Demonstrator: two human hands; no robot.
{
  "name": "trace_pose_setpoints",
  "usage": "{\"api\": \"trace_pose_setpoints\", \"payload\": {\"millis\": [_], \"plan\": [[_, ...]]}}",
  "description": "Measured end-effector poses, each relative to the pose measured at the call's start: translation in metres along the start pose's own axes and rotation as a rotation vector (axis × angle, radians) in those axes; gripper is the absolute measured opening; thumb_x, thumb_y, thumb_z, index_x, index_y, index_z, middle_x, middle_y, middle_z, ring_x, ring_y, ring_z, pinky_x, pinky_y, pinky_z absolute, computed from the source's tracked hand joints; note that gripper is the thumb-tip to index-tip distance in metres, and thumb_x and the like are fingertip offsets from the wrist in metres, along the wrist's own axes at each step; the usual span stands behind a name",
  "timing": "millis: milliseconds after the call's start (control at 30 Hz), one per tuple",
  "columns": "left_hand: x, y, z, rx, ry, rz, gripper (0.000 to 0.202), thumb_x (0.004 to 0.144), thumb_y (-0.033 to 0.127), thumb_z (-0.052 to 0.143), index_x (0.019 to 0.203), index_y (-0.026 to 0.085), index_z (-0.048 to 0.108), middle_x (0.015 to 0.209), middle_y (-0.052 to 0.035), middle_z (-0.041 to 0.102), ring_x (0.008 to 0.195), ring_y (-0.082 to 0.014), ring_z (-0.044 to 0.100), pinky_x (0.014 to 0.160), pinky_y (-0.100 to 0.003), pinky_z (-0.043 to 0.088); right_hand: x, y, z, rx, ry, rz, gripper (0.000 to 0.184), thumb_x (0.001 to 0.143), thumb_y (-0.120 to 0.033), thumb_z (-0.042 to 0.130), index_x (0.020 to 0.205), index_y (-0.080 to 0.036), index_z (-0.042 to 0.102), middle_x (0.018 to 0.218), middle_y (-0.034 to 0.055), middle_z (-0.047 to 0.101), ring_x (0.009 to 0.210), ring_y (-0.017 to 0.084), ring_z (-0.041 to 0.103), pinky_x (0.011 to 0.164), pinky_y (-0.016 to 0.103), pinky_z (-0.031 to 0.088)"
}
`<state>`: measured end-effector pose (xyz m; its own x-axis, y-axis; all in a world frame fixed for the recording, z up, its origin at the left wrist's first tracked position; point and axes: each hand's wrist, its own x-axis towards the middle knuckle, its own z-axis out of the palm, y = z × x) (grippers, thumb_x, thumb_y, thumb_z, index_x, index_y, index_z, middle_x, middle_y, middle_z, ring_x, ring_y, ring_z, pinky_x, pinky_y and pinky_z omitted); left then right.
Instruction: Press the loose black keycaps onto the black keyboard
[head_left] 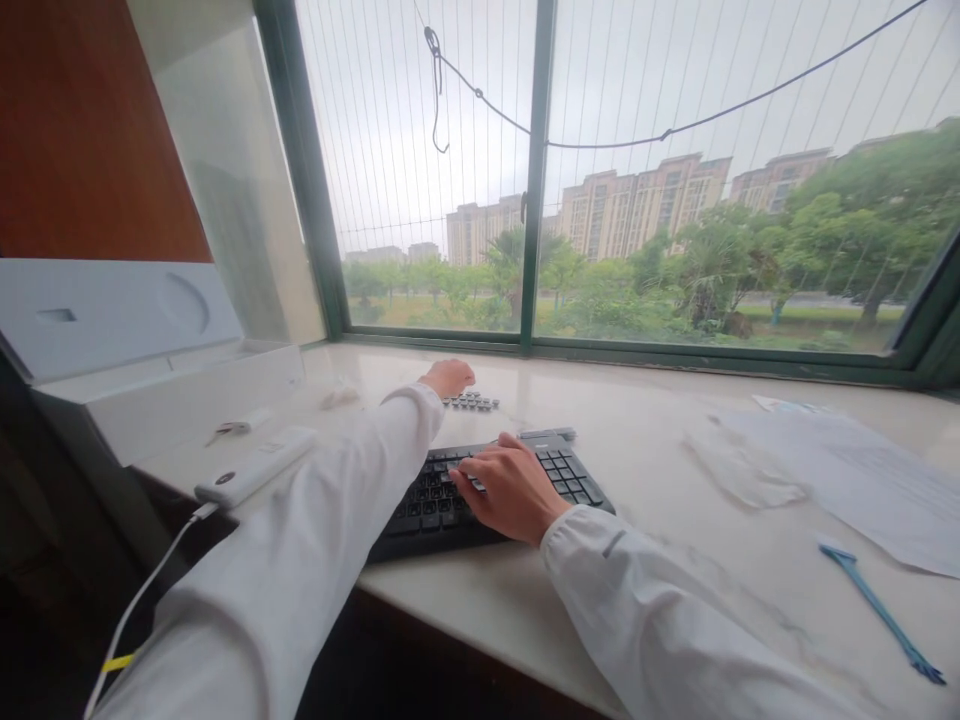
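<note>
Keyboard (427, 495), black, lies on the pale tabletop (660, 470) just in front of the person, its near edge close to the tabletop's rim. The right hand (511, 492) rests flat on its middle keys, grip apart, fingers spread and holding nothing. The left hand (448, 377) reaches past the far edge to a small cluster of loose dark keycaps (472, 402). Its fingers curl down at the cluster's left end, and I cannot tell whether the grip has closed on 1. Judging by the loose keycaps, some keys are off the board, while the rows that show around the right hand look mostly filled. Any gaps under that hand are hidden. 1 blue tool (877, 605) lies untouched well to the right, near papers (862, 470).
</note>
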<state>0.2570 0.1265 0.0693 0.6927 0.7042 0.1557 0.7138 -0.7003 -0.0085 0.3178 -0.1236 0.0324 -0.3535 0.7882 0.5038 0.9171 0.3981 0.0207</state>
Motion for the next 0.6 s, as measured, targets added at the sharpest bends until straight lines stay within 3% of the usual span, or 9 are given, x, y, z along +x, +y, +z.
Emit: {"api": "trace_pose_setpoints", "payload": {"millis": [233, 600], "plan": [[0.031, 0.008, 0.021, 0.040, -0.009, -0.067, 0.029, 0.080, 0.040, 0.057, 0.092, 0.017, 0.071, 0.101, -0.0124, 0.067, 0.091, -0.0200, 0.059, 0.082, -0.028, 0.041, 0.000, 0.003, 0.007, -0.010, 0.050, 0.034, 0.036, 0.093, -0.030, 0.038, 0.066, -0.020, 0.059, 0.065, 0.0019, 0.067, 0.060, 0.014, 0.057, 0.079, 0.033, 0.030], [0.046, 0.009, 0.032, 0.002, -0.039, -0.013, 0.020, 0.075, 0.029, 0.063, 0.090, 0.019, 0.073, 0.101, -0.0097, 0.069, 0.090, -0.0186, 0.060, 0.082, -0.026, 0.042, 0.001, 0.007, 0.010, -0.011, 0.095, 0.016, 0.035, 0.092, -0.029, 0.040, 0.062, -0.019, 0.056, 0.061, 0.0003, 0.066, 0.055, 0.011, 0.051, 0.078, 0.031, 0.029]]}}
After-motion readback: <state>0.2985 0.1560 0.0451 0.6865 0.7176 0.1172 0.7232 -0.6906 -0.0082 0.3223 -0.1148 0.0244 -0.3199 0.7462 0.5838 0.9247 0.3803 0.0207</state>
